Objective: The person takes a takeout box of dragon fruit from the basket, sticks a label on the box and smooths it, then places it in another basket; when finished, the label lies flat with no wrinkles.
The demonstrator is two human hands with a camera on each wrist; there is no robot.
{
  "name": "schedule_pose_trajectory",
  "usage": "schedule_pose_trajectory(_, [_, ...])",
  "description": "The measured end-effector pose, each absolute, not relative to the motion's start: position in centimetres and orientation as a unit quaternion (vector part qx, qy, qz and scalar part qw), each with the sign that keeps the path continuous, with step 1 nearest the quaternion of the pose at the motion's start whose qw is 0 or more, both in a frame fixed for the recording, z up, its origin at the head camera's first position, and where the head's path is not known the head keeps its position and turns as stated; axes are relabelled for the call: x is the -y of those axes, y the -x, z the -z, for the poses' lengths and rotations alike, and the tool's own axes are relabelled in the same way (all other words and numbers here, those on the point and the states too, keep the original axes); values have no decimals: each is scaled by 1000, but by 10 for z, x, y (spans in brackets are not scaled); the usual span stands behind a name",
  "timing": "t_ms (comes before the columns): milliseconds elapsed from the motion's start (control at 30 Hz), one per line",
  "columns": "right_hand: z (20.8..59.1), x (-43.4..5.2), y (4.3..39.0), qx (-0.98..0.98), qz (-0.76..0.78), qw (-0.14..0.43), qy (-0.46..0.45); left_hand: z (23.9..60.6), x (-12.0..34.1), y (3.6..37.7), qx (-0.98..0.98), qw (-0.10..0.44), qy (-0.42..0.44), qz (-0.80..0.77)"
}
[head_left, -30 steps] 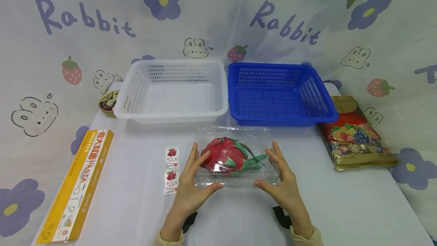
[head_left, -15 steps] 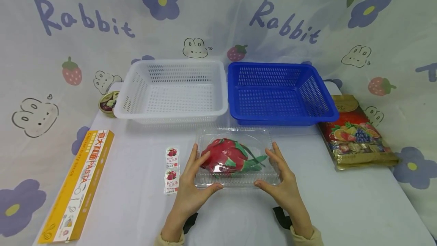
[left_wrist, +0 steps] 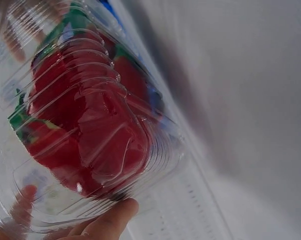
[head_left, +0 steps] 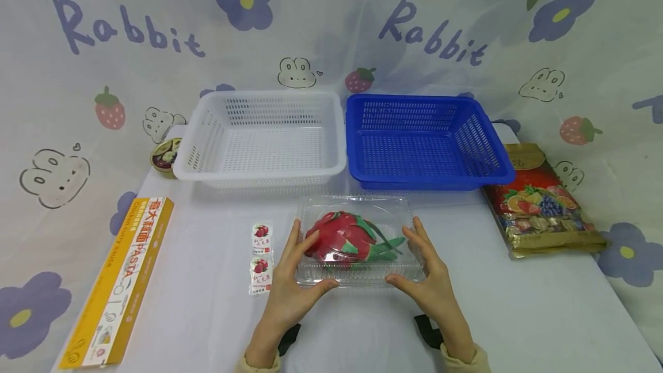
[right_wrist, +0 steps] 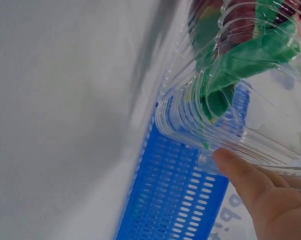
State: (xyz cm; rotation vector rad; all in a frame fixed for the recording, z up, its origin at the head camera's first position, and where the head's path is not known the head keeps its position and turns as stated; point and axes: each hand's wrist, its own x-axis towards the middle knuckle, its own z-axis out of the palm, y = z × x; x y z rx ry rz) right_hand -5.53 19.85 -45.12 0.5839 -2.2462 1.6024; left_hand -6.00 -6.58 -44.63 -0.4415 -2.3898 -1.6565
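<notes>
Sitting on the white table (head_left: 518, 315), just in front of the two baskets, one clear plastic box (head_left: 359, 269) is holding one red dragon fruit (head_left: 342, 238) with green tips, and its lid is looking closed. One left hand (head_left: 290, 289) is gripping the left end of the box, the fingers lying along the side and the thumb curling under the near edge; the left wrist view is showing the thumb (left_wrist: 110, 222) touching the clear rim. One right hand (head_left: 432, 286) is gripping the right end in the same way, fingers spread a little along the side and thumb at the near edge, and the right wrist view is showing its thumb (right_wrist: 245, 175) pressing on the ribbed corner. I cannot tell if the box is resting on the table or is lifted slightly. Just left of the left hand, two small sachets (head_left: 261, 258) with a red fruit picture are lying one behind the other. Behind the box, one white basket (head_left: 259, 174) and one blue basket (head_left: 430, 180) are standing side by side, almost touching. One long yellow pasta carton (head_left: 119, 281) is lying at the left edge, one small round tin (head_left: 164, 157) is sitting beside the white basket, and one red snack bag (head_left: 544, 206) with fruit pictures is lying to the right of the blue basket.
</notes>
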Motion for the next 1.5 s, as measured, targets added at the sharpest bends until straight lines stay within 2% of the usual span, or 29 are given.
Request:
schedule_pose_trajectory(900, [457,-198,55,793,-562,138,-191,450,67,57,811,98,147,557])
schedule_pose_trajectory(1500, [460,-200,47,844,-515,89,-120,445,74,52,835,52,133,531])
